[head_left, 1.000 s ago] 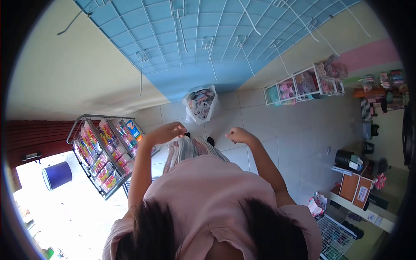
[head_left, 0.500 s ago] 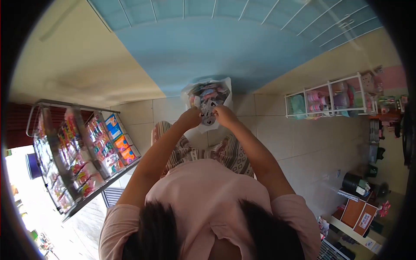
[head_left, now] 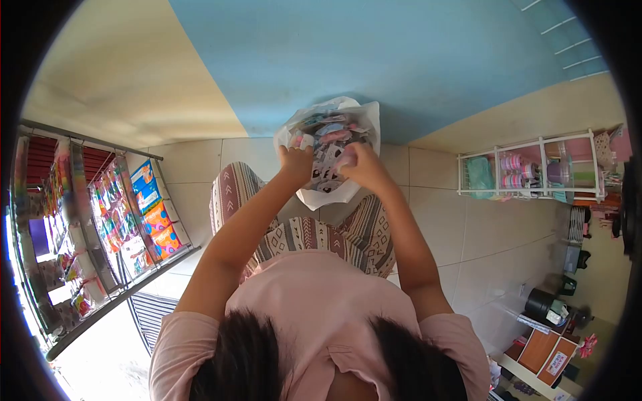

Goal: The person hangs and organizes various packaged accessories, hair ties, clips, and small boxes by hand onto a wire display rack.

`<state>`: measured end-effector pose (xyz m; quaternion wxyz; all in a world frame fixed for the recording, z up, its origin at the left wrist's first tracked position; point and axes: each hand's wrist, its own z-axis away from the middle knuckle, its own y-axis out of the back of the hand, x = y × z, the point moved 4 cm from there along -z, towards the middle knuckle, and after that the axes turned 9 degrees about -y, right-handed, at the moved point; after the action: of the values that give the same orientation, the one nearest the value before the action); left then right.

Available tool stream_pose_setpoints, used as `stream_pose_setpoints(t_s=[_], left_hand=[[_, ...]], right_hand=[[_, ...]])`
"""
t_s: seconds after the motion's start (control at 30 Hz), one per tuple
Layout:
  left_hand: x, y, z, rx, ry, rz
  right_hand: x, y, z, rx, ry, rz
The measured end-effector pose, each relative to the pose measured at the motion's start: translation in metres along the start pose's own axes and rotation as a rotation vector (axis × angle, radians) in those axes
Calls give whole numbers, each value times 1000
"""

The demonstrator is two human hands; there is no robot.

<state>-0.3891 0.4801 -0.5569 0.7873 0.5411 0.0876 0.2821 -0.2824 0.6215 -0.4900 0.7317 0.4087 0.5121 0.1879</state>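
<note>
A white plastic bag (head_left: 342,195) stands open on the tiled floor against the blue wall, full of small packaged items (head_left: 328,157) in white, black, pink and blue. My left hand (head_left: 296,164) is at the bag's left side, its fingers apart over the contents beside a small white and pink item (head_left: 303,142). On the right side of the bag, my right hand (head_left: 364,166) has its fingers closed around a small pinkish item (head_left: 347,158), whose details are too small to tell.
At the left stands a metal rack (head_left: 107,274) hung with colourful packets. A white wire shelf (head_left: 540,142) with pink and green goods is against the wall at the right. My knees (head_left: 231,184) flank the bag. A brown box (head_left: 548,354) lies at the lower right.
The view has shifted, and the bag appears larger and wider open. My hands have moved apart, and my right hand now has a pinkish item in its fingers.
</note>
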Motion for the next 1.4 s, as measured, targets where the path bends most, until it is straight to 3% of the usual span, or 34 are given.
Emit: stream_pose_setpoints(t_s=[0.1,0.2,0.4,0.5,0.6,0.8,0.9,1.0,1.1,1.2,1.3,1.4], left_hand=[[-3,-5,-3,30,9,17],[-3,-7,-2,58,-17,-6],[0,-14,-1,-3,-137,-7],[3,-13,8,79,-149,-9],[-2,-23,1,10,-107,-27],[4,-12,11,-135,-200,-65],[3,-16,12,40,-199,57],[7,-12,15,83,-244,152],[5,-22,11,127,-228,325],[10,-22,17,161,-288,506],[21,-14,27,117,-210,449],[24,-27,18,202,-172,435]], right_hand=[[10,18,-9,-220,-257,-661],[20,26,-10,-261,-314,-1029],[-17,23,-15,-338,-362,-187],[-7,-15,-12,-17,125,467],[5,-36,-14,-122,116,572],[18,-43,-1,-20,146,469],[20,-42,8,1,151,321],[10,-41,15,97,284,221],[10,-54,14,28,282,123],[7,-57,13,11,166,173],[5,-60,16,29,107,138],[-5,-42,28,103,75,104]])
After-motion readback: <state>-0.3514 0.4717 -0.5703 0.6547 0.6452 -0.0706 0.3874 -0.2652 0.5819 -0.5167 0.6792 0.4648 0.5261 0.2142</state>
